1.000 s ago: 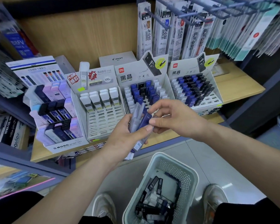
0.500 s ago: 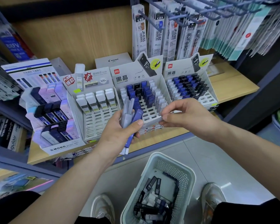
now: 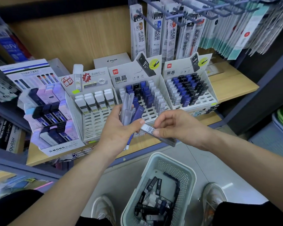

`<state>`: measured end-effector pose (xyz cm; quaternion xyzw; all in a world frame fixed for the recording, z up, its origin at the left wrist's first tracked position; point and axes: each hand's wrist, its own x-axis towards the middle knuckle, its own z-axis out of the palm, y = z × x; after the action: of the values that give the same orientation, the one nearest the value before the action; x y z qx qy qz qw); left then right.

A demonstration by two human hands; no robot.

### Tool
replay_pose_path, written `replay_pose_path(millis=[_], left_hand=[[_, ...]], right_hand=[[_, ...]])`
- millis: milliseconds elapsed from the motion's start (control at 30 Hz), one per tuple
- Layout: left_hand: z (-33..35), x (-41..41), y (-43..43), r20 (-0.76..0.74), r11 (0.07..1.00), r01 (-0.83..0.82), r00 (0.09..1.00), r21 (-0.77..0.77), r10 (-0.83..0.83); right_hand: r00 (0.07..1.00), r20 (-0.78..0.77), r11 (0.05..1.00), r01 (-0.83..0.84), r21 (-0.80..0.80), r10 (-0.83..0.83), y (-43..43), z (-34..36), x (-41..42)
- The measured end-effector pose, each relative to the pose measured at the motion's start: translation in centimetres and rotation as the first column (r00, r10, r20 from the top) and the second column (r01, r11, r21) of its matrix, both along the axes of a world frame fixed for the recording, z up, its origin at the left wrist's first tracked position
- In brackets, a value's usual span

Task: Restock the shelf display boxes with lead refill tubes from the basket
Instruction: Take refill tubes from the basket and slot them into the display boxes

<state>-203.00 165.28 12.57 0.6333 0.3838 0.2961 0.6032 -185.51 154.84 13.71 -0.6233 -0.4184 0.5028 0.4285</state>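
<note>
My left hand (image 3: 119,128) grips a fan of lead refill tubes (image 3: 129,108), grey-clear ones and a blue one, in front of the shelf. My right hand (image 3: 178,128) pinches one grey-white tube marked HB (image 3: 151,130), lying slantwise just right of the bundle. Behind the hands stand two display boxes: the middle one (image 3: 137,75) holds blue, black and white tubes with open slots in its front rows; the right one (image 3: 188,70) is fuller. The pale green basket (image 3: 188,175) on the floor between my feet holds several more tubes.
A white display box (image 3: 95,121) of wide white-capped tubes and a MONO box (image 3: 59,148) stand at the left of the wooden shelf (image 3: 232,85). Hanging refill packs (image 3: 167,30) on hooks overhang the boxes. My shoes (image 3: 103,209) flank the basket.
My right hand has drawn a single grey-white tube out of the bundle to the right. The left hand still grips the rest and has barely moved.
</note>
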Motion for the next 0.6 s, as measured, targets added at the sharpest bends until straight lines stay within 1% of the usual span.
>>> replay_pose_path(millis=[100,167,233,300,367,433,467,533,600], left_hand=[[0.2,0.1,-0.1,-0.012,0.999,0.03,0.999,0.015,-0.03],[0.3,0.1,-0.1,-0.013,0.999,0.039,0.999,0.007,-0.039],[0.3,0.1,0.1,-0.033,0.999,0.045,0.998,0.006,-0.044],[0.1,0.0,0.3,-0.065,0.999,0.052,0.997,0.008,-0.051],[0.0,0.0,0.5,-0.085,0.997,0.072,0.994,0.01,-0.071],[0.0,0.1,0.7,-0.09,0.996,0.089,0.992,0.006,-0.088],[0.1,0.2,0.9,-0.097,0.996,0.091,0.991,0.008,-0.09],[0.3,0.2,1.4,-0.132,0.995,0.093,0.987,0.034,-0.088],[0.6,0.0,2.0,-0.155,0.993,0.097,0.984,0.066,-0.086]], right_hand=[[0.997,-0.019,0.997,-0.074,-0.002,0.074,0.0,-0.2,0.0],[0.991,0.018,0.992,-0.13,-0.006,0.13,-0.3,0.4,0.5],[0.992,0.068,0.994,-0.107,0.005,0.106,-0.4,1.3,1.3],[0.991,0.136,0.999,-0.003,0.046,-0.003,0.0,2.1,2.4],[0.978,0.149,0.983,0.128,0.13,-0.147,0.8,2.5,3.7],[0.941,0.173,0.944,0.254,0.211,-0.292,1.9,2.7,5.2],[0.91,0.215,0.921,0.3,0.247,-0.354,2.4,2.6,6.1],[0.843,0.327,0.892,0.334,0.304,-0.427,3.6,2.4,7.8],[0.774,0.439,0.882,0.328,0.339,-0.456,5.1,2.2,9.1]])
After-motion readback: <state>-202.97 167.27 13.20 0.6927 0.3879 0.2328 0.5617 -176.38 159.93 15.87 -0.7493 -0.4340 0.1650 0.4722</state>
